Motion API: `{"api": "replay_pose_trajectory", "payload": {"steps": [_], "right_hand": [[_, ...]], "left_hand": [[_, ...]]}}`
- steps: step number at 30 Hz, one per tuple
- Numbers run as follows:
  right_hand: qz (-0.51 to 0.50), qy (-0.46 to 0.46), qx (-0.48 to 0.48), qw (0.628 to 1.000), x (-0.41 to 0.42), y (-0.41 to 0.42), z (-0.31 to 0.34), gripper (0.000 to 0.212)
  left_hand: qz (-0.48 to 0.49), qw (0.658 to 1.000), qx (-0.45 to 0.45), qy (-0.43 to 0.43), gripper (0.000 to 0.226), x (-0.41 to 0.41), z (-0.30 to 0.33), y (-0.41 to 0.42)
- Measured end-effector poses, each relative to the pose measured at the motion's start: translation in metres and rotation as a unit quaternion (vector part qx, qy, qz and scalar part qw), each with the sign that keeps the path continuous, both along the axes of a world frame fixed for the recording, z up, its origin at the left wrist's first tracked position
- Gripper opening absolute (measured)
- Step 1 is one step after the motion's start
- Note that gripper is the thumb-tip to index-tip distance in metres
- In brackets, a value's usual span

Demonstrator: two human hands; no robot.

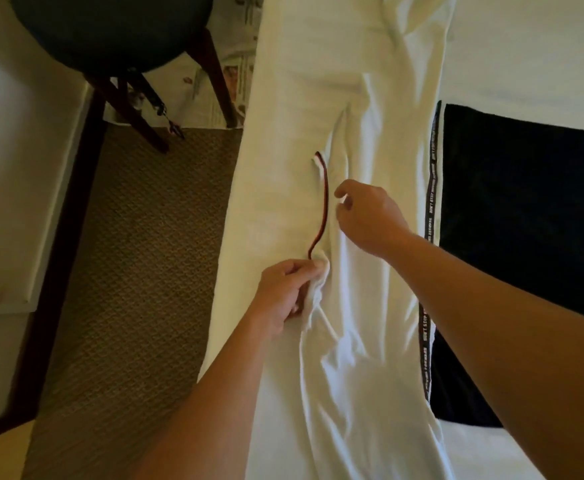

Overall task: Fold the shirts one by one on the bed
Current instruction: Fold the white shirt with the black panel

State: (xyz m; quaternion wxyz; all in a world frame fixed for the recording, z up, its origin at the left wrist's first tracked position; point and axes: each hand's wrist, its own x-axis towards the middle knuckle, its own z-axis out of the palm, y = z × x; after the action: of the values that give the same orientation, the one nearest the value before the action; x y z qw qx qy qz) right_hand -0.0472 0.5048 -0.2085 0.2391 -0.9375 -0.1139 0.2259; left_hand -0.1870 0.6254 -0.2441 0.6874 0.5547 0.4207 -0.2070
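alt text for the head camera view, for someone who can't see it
Seen from above, a person's left hand grips a bunched fold of a white shirt spread on a bed, while the right hand pinches the fabric beside its red-and-black trim. A black garment lies to the right; a dark stool stands on carpet to the left.

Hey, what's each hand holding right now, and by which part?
The left hand pinches the white shirt at a bunched fold by the lower end of its red-trimmed edge. The right hand seems to pinch the fabric just beside that trim.
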Motion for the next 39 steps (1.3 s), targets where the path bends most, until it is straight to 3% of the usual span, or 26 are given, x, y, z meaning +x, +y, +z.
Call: {"api": "replay_pose_trajectory", "payload": {"steps": [3, 6, 9, 13, 17, 20, 24, 27, 29, 32, 35, 38, 39], "right_hand": [[0.047, -0.037, -0.045, 0.997, 0.033, 0.026, -0.008, 0.050], [0.085, -0.055, -0.093, 0.990, 0.062, 0.044, -0.021, 0.054], [0.060, -0.008, -0.093, 0.994, 0.082, 0.052, -0.029, 0.045], [0.048, -0.011, -0.117, 0.992, 0.101, 0.058, -0.028, 0.022], [-0.005, -0.033, 0.009, 0.999, 0.114, 0.079, -0.019, 0.015], [-0.010, 0.059, 0.098, 0.993, 0.107, 0.083, -0.024, 0.026], [-0.010, 0.135, 0.152, 0.979, 0.085, 0.068, -0.024, 0.050], [-0.026, 0.090, 0.153, 0.984, 0.065, 0.052, -0.016, 0.049], [-0.038, 0.062, 0.138, 0.988, 0.047, 0.035, -0.008, 0.044], [-0.045, 0.063, 0.109, 0.991, 0.018, -0.002, 0.001, 0.035], [-0.068, 0.077, 0.069, 0.992, -0.023, -0.055, 0.006, 0.030], [-0.101, 0.064, 0.039, 0.992, -0.067, -0.120, 0.000, 0.022], [-0.090, 0.049, 0.017, 0.995, -0.082, -0.148, -0.002, 0.019]], "left_hand": [[-0.002, 1.000, -0.009, 0.000, 0.027, 0.001, -0.007, 0.001], [0.039, 0.999, -0.023, -0.006, 0.029, 0.005, -0.012, -0.004], [0.038, 0.999, -0.022, -0.010, 0.025, 0.007, -0.015, -0.001], [0.045, 0.999, 0.006, -0.013, 0.018, 0.004, -0.015, 0.007], [0.151, 0.982, 0.097, -0.057, 0.016, -0.005, -0.006, 0.015], [0.183, 0.974, 0.113, -0.076, 0.017, -0.009, 0.002, 0.013], [0.132, 0.987, 0.085, -0.012, 0.021, -0.005, 0.002, 0.023], [0.000, 0.999, 0.024, 0.037, 0.030, -0.012, 0.010, 0.026], [-0.082, 0.995, 0.019, 0.059, 0.024, -0.022, 0.016, 0.024], [-0.086, 0.989, 0.088, 0.084, 0.010, -0.040, 0.010, 0.025], [0.037, 0.983, 0.154, 0.089, 0.021, -0.058, 0.007, 0.014], [0.068, 0.942, 0.320, 0.069, 0.012, -0.072, 0.014, -0.012], [0.048, 0.917, 0.387, 0.080, 0.023, -0.075, 0.020, -0.030]]}}
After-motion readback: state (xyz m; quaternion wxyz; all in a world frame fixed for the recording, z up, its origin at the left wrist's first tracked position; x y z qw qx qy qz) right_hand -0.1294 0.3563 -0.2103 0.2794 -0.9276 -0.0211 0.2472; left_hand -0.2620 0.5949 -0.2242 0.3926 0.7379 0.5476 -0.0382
